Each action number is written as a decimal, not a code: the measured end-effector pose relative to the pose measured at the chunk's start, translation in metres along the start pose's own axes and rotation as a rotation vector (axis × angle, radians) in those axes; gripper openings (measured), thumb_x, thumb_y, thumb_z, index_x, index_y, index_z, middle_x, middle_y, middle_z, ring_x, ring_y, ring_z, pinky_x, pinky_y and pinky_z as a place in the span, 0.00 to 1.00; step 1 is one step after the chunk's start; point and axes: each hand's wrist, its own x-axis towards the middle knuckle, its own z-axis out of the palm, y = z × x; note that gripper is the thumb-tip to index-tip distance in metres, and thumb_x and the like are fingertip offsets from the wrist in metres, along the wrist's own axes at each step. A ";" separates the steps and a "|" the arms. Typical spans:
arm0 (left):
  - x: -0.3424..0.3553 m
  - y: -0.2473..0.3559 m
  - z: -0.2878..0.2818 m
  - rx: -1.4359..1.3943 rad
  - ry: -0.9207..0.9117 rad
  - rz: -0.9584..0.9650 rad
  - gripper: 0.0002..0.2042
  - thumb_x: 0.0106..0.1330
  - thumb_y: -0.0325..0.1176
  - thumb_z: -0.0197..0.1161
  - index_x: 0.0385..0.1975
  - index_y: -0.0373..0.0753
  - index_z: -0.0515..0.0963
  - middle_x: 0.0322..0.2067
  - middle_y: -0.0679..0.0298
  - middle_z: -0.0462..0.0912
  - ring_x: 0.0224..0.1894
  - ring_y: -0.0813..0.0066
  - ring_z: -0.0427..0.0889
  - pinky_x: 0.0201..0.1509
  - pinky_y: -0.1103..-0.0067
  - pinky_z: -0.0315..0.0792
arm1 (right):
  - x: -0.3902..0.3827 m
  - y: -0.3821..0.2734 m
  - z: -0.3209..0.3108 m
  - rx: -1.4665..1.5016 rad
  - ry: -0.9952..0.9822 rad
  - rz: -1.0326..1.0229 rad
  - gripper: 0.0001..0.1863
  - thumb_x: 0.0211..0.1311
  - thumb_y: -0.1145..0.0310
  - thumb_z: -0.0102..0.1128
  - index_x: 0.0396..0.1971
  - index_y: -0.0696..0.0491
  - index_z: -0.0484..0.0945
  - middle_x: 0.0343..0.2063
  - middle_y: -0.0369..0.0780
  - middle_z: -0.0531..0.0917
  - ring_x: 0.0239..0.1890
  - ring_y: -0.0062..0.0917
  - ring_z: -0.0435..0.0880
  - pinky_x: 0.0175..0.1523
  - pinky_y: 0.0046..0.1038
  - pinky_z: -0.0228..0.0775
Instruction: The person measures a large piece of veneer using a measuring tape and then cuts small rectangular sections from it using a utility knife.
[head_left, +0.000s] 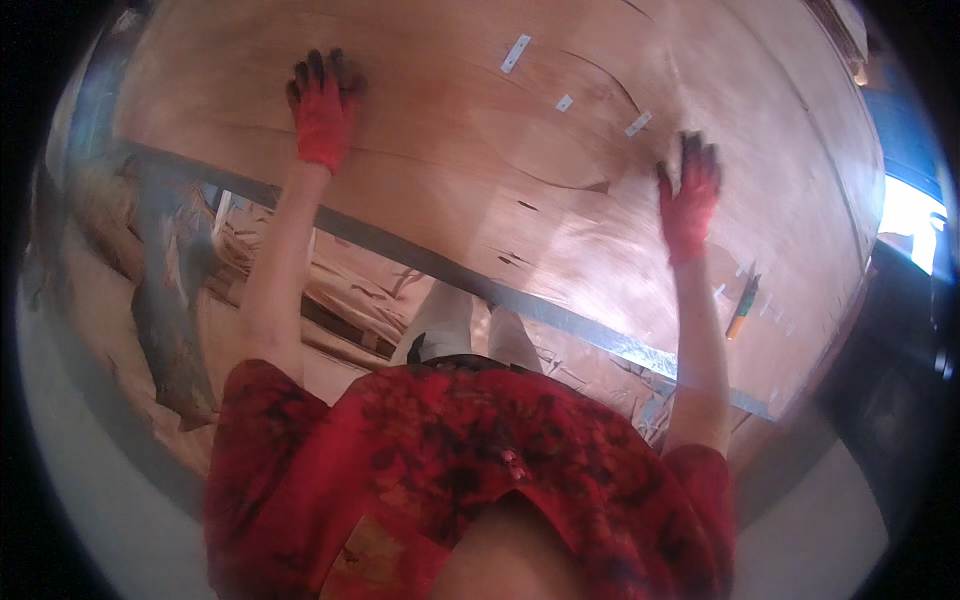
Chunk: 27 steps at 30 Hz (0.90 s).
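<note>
Hands in red gloves pressed flat on a wide veneer sheet at the work surface.

Left hand [323,112] and right hand [688,200], both in red gloves with dark fingertips, lie palm-down and well apart on the large thin reddish-brown wood veneer sheet [480,150]; fingers are spread open and flat, gripping nothing. The sheet covers the surface, its near edge along the grey metal rail [560,315] in front of the person. Short pale tape strips [515,53] sit over splits near the far side. An orange-handled utility knife [742,306] rests on the sheet just beside the right forearm. Veneer scraps [350,290] lie below the rail. Judged step: positioning or smoothing the sheet. Any further shift would call for even pressure from both palms, as the thin sheet shows cracks.
</note>
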 end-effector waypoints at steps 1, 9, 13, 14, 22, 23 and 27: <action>-0.021 0.009 -0.007 -0.002 -0.036 0.014 0.32 0.74 0.54 0.50 0.74 0.47 0.59 0.74 0.46 0.56 0.74 0.36 0.53 0.77 0.48 0.42 | -0.004 -0.002 0.001 0.007 -0.009 0.003 0.37 0.63 0.53 0.64 0.72 0.41 0.65 0.73 0.41 0.64 0.76 0.46 0.56 0.77 0.53 0.43; -0.072 0.035 -0.018 0.012 -0.112 0.008 0.32 0.75 0.52 0.50 0.73 0.41 0.60 0.73 0.43 0.57 0.73 0.35 0.55 0.76 0.47 0.46 | -0.047 -0.081 0.017 0.054 -0.072 -0.163 0.24 0.61 0.65 0.60 0.59 0.43 0.77 0.58 0.35 0.78 0.66 0.34 0.71 0.73 0.56 0.53; -0.108 0.075 -0.031 -0.004 -0.134 0.007 0.32 0.74 0.51 0.51 0.73 0.41 0.59 0.73 0.43 0.56 0.73 0.33 0.54 0.76 0.46 0.46 | -0.073 -0.069 -0.003 0.031 -0.013 -0.163 0.19 0.58 0.71 0.59 0.51 0.42 0.83 0.46 0.33 0.83 0.56 0.28 0.78 0.72 0.55 0.57; -0.119 0.085 -0.032 -0.001 -0.138 0.005 0.32 0.74 0.51 0.52 0.74 0.41 0.59 0.73 0.43 0.56 0.73 0.33 0.54 0.76 0.46 0.47 | -0.085 -0.059 -0.006 0.030 -0.004 -0.164 0.19 0.58 0.71 0.59 0.50 0.41 0.83 0.44 0.32 0.84 0.55 0.28 0.79 0.72 0.54 0.57; -0.186 0.184 -0.050 -0.152 -0.208 0.031 0.33 0.73 0.51 0.54 0.73 0.39 0.60 0.73 0.39 0.55 0.73 0.32 0.54 0.75 0.46 0.47 | -0.170 -0.009 -0.061 -0.018 -0.095 -0.038 0.22 0.48 0.75 0.64 0.46 0.42 0.83 0.39 0.34 0.84 0.50 0.29 0.81 0.74 0.57 0.50; -0.195 0.189 -0.052 -0.177 -0.214 0.035 0.33 0.72 0.51 0.54 0.72 0.40 0.60 0.73 0.39 0.55 0.73 0.32 0.54 0.75 0.46 0.47 | -0.179 -0.005 -0.068 -0.014 -0.096 -0.026 0.22 0.47 0.75 0.64 0.46 0.43 0.83 0.39 0.34 0.83 0.50 0.30 0.80 0.74 0.57 0.50; -0.205 0.199 -0.066 -0.337 -0.182 0.068 0.33 0.71 0.48 0.56 0.72 0.38 0.61 0.73 0.41 0.56 0.72 0.33 0.56 0.76 0.48 0.47 | -0.215 0.016 -0.082 -0.040 -0.159 0.026 0.21 0.48 0.75 0.64 0.46 0.42 0.83 0.38 0.34 0.84 0.51 0.31 0.80 0.74 0.58 0.48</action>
